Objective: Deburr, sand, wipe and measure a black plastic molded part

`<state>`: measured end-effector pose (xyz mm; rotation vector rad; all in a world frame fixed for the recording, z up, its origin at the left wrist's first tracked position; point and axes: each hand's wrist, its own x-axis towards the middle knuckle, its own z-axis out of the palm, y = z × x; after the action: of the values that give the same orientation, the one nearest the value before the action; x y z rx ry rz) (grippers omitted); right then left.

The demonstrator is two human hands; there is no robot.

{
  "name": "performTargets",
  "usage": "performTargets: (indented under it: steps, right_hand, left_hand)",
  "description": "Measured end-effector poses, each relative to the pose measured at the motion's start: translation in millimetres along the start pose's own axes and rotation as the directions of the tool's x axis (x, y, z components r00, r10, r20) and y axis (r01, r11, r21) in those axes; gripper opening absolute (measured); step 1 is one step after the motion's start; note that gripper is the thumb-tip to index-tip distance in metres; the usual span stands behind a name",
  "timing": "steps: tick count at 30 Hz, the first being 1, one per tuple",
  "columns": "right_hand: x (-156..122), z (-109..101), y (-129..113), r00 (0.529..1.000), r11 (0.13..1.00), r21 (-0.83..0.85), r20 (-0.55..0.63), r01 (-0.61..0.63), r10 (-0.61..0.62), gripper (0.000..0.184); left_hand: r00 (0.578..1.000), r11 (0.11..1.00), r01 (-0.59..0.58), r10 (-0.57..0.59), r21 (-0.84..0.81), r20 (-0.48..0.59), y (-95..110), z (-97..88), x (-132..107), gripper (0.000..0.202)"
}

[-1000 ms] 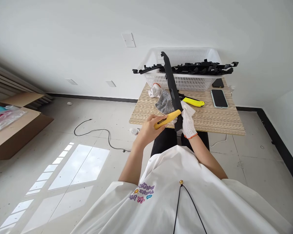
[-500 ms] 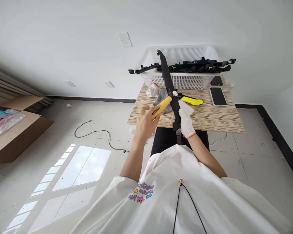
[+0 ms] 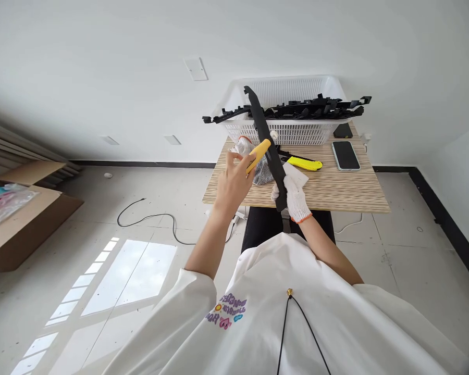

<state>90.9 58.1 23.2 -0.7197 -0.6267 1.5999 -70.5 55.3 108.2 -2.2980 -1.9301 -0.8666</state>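
Note:
My left hand (image 3: 234,179), bare, is closed around a yellow-handled tool (image 3: 259,154). The tool's far end lies against the middle of a long black plastic strip (image 3: 266,138); its working tip is hidden. In a white knit glove, my right hand (image 3: 296,198) grips the strip's near end. The strip slants up and away over the table, its far end above the basket. A small white round thing (image 3: 274,134) shows at the strip's edge by the tool; I cannot make out what it is. Just right of the strip lies a bright yellow utility knife (image 3: 305,163).
A white plastic basket (image 3: 297,133) holding several black plastic strips (image 3: 312,109) stands at the back of the wooden table (image 3: 336,195). A white glove (image 3: 243,146), a grey cloth (image 3: 263,173), a phone (image 3: 346,155) and a dark phone (image 3: 343,130) lie there. A cable (image 3: 173,224) crosses the floor.
The yellow tool has moved up and slightly left along the strip, with the small white thing also farther up. My right hand still grips the strip's near end. The view has shifted slightly.

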Motion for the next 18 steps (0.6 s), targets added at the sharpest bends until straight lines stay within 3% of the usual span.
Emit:
performTargets:
  steps: [9,18]
  right_hand:
    - [2,3,0,0.998,0.999,-0.041,-0.059,0.027,-0.029,0.039]
    - [0,2,-1,0.999,0.998,-0.046,-0.036,0.033,-0.034,0.039]
  left_hand:
    - [0.997,1.000,-0.021,0.019,0.024,0.075,-7,-7.3,-15,0.036]
    - [0.999,0.999,0.039,-0.038,0.036,-0.023,-12,-5.5,-20,0.035]
